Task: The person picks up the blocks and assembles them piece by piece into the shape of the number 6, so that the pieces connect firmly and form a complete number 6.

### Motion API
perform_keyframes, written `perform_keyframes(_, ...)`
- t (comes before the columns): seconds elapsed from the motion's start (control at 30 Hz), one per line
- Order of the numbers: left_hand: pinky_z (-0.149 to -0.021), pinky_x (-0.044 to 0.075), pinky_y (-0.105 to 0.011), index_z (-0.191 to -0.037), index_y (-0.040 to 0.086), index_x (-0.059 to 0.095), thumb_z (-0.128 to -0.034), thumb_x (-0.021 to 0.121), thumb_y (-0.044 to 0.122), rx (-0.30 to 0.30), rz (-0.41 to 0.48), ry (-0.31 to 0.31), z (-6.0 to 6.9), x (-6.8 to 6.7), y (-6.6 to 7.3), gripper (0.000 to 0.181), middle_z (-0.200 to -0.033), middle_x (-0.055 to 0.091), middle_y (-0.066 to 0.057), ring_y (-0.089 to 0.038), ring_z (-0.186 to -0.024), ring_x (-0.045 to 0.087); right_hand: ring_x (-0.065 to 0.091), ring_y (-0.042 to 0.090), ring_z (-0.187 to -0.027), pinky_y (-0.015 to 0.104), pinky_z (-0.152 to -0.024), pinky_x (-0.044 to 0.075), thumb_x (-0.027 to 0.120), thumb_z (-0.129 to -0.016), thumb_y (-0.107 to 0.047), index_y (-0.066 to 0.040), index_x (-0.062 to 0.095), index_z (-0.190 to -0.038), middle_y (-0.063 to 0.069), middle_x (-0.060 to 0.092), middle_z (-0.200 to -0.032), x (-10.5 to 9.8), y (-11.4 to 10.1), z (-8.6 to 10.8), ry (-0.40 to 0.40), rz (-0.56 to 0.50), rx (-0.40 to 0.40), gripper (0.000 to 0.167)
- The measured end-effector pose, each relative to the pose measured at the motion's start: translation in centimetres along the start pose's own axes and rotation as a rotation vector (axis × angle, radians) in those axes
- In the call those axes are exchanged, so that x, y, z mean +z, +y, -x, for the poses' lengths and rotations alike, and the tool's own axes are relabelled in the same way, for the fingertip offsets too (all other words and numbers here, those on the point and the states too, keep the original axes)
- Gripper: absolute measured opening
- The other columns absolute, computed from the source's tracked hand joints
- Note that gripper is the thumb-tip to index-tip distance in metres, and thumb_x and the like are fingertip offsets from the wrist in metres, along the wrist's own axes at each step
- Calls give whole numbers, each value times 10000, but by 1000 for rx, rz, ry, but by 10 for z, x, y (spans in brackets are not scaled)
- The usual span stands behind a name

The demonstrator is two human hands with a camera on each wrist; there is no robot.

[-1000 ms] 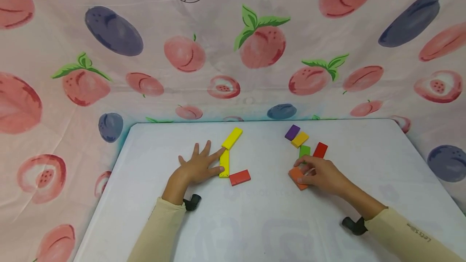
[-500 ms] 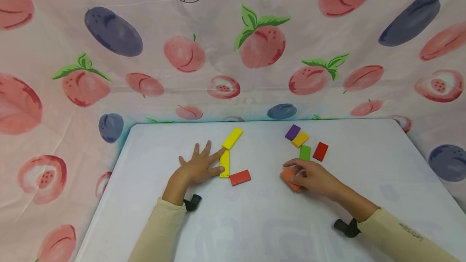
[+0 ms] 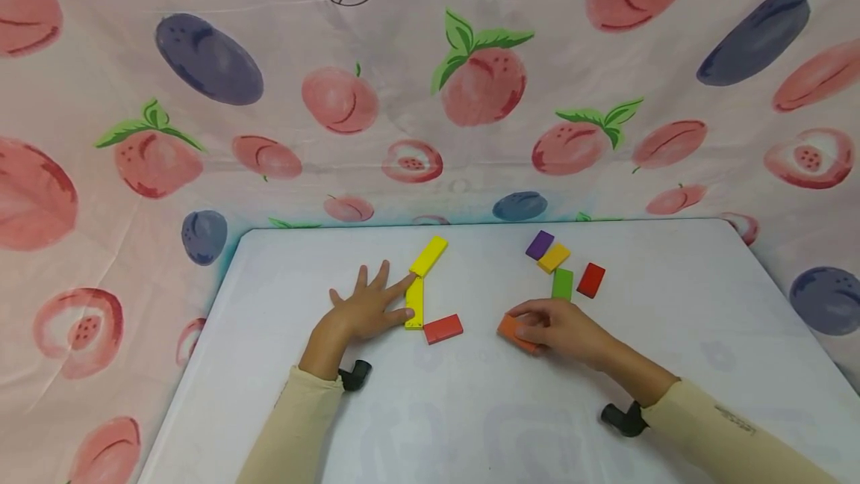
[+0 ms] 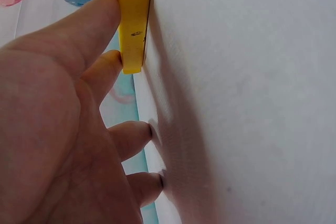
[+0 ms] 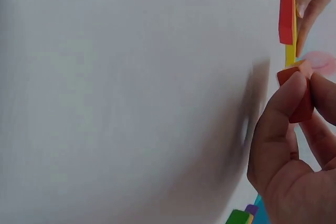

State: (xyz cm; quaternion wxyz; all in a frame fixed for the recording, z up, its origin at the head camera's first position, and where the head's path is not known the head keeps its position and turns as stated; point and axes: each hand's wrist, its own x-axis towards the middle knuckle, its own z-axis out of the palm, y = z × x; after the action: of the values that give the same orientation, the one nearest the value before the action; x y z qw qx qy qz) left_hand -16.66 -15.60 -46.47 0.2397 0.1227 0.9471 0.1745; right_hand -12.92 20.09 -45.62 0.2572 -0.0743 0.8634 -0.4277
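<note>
The right hand (image 3: 563, 329) pinches an orange block (image 3: 508, 328); the outspread left hand (image 3: 361, 310) touches a yellow block (image 3: 416, 296) on the table (image 3: 484, 417).

From my station I read the table (image 3: 470, 402) as a smooth, hard-looking white board, low in sheen; the left wrist view shows fine texture and small dark specks (image 4: 229, 189). I log the backdrop (image 3: 403, 39) as thin, printed cloth, matt, with shallow creases. The sleeves (image 3: 289, 424) are matt cloth; the right one bears dark print. The wrist units (image 3: 623, 420) look like black plastic. The orange block (image 5: 302, 109) shows smooth, flat faces. The yellow blocks (image 3: 416, 297) look smooth; one carries a dark scuff (image 4: 136, 34). The red blocks (image 3: 443, 329) look smooth and matt. I cannot tell wood from plastic in the blocks.
</note>
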Motion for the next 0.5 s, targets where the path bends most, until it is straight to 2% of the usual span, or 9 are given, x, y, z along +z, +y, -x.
perform_keyframes(0.17, -1031, -31, -902, -1588, 475, 268, -970, 578, 594, 2, -4, 0, 0, 0, 0, 702, -1740, 22, -89, -471, -1573, -84, 640, 209, -690, 305, -646, 567, 746, -942, -259, -153, 666, -1334, 44, 698, -894, 8, 1, -4, -9, -35, -5, 414)
perform_keyframes(0.5, -1028, -30, -904, -1589, 477, 266, -973, 571, 598, 0, -7, -2, 0, 0, 0, 697, -1741, 12, -85, -468, -1573, -92, 599, 168, -832, 277, -680, 557, 760, -928, -251, -221, 737, -1225, -17, 685, -937, 23, -6, -9, 53, 83, -21, 299)
